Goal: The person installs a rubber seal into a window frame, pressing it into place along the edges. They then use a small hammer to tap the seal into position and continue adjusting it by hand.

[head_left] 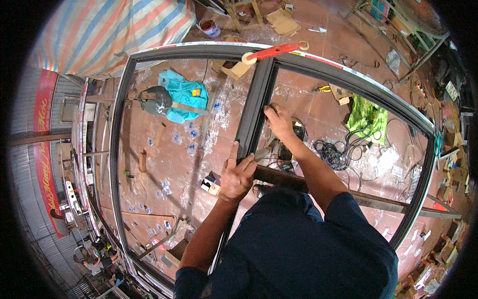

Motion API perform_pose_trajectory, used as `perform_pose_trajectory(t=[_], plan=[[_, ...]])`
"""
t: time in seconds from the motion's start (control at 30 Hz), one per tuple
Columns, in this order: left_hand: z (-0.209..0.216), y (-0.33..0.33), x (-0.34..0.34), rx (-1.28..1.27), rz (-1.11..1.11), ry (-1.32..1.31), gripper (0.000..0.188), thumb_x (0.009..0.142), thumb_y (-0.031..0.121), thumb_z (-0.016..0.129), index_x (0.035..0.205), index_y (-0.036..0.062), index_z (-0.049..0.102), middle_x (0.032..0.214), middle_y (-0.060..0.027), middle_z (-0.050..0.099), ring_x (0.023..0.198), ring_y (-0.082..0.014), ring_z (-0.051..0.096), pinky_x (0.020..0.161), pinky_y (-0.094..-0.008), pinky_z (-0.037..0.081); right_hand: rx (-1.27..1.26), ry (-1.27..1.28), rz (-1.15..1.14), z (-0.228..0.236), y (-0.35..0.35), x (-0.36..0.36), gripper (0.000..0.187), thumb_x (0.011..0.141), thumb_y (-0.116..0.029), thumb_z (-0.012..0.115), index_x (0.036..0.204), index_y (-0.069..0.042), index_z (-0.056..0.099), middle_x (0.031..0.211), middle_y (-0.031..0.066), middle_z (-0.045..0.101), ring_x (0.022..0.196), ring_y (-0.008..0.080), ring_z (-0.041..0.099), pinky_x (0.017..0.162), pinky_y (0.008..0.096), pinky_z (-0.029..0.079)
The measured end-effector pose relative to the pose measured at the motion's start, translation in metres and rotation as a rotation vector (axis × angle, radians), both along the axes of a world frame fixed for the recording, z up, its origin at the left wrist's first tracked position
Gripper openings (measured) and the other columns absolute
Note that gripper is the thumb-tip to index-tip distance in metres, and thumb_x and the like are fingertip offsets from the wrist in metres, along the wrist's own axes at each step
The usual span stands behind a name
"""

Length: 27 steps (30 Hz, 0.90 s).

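A large dark frame, like a window frame (127, 99), spans the view, divided by a ribbed middle bar (253, 112). My left hand (236, 177) is closed on the near part of this bar, one finger stretched along it and the others bent over its edge. Farther up, my right hand (280, 121) is curled in a pinch against the bar's right side; whatever lies between those fingertips is too small to make out. Across the bar's far end and the top rail rests a red-handled roller tool (279, 51) with a cream wheel at each end.
Beams, including a brown one (378, 200), run beneath the frame. On the tiled floor lie a turquoise cloth (186, 97), a bright green cloth (366, 122), coiled black cable (332, 152) and yellow-handled pliers (322, 89). A bucket (209, 28) stands beyond the far rail near a striped sheet (114, 30).
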<state>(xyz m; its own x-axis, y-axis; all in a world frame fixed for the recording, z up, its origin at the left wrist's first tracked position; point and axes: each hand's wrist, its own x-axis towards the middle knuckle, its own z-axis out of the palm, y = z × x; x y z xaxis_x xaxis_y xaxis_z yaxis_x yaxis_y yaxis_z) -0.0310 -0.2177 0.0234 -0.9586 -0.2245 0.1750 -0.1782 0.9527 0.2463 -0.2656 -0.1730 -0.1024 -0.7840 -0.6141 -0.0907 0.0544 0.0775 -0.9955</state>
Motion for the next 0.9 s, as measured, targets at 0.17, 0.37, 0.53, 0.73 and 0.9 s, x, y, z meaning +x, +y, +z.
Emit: perform_pose_trajectory(t=[0.17,0.37,0.53,0.73,0.9], plan=[[-0.002,0.003,0.001,-0.058,0.023,-0.028,0.021,0.098,0.023,0.058,0.098,0.0155,0.078,0.122,-0.0038,0.077,0.149,-0.0443,0.046,0.1,-0.0513,0.054,0.02,-0.017,-0.039,0.012,-0.004,-0.011,0.036,0.102,-0.031,0.059,0.089,0.002,0.064,0.068,0.0114,0.059,0.061,0.0226,0.061,0.062,0.0387,0.048],[0.001,0.002,0.001,-0.008,0.014,0.001,0.022,0.097,0.022,0.059,0.1,0.0129,0.078,0.12,-0.0056,0.078,0.15,-0.0439,0.045,0.098,-0.0518,0.056,-0.008,-0.143,-0.069,0.024,-0.009,-0.008,0.037,0.101,-0.035,0.059,0.093,0.001,0.066,0.068,0.0135,0.058,0.063,0.0255,0.061,0.064,0.0413,0.048],[-0.003,0.003,0.003,-0.032,0.017,-0.026,0.02,0.097,0.023,0.061,0.102,0.0129,0.078,0.124,-0.0053,0.077,0.151,-0.0436,0.044,0.098,-0.0528,0.055,0.075,0.013,-0.21,0.012,-0.028,-0.045,0.046,0.1,-0.043,0.059,0.096,0.002,0.067,0.069,0.0137,0.062,0.064,0.0253,0.064,0.064,0.0417,0.049],[0.001,0.004,0.001,-0.064,0.018,-0.01,0.015,0.093,0.018,0.065,0.101,0.0127,0.077,0.126,-0.0026,0.075,0.151,-0.0427,0.044,0.1,-0.0514,0.055,-0.036,-0.069,-0.302,-0.004,-0.058,-0.097,0.051,0.099,-0.047,0.059,0.092,0.003,0.07,0.069,0.016,0.062,0.064,0.0278,0.066,0.064,0.045,0.05],[-0.002,0.004,0.002,-0.051,0.033,0.003,0.014,0.092,0.018,0.066,0.101,0.0134,0.076,0.124,-0.0021,0.075,0.15,-0.0425,0.045,0.1,-0.0518,0.055,-0.031,-0.046,-0.331,0.001,-0.057,-0.087,0.055,0.101,-0.048,0.058,0.09,0.005,0.069,0.067,0.0142,0.06,0.065,0.0259,0.065,0.065,0.045,0.05]])
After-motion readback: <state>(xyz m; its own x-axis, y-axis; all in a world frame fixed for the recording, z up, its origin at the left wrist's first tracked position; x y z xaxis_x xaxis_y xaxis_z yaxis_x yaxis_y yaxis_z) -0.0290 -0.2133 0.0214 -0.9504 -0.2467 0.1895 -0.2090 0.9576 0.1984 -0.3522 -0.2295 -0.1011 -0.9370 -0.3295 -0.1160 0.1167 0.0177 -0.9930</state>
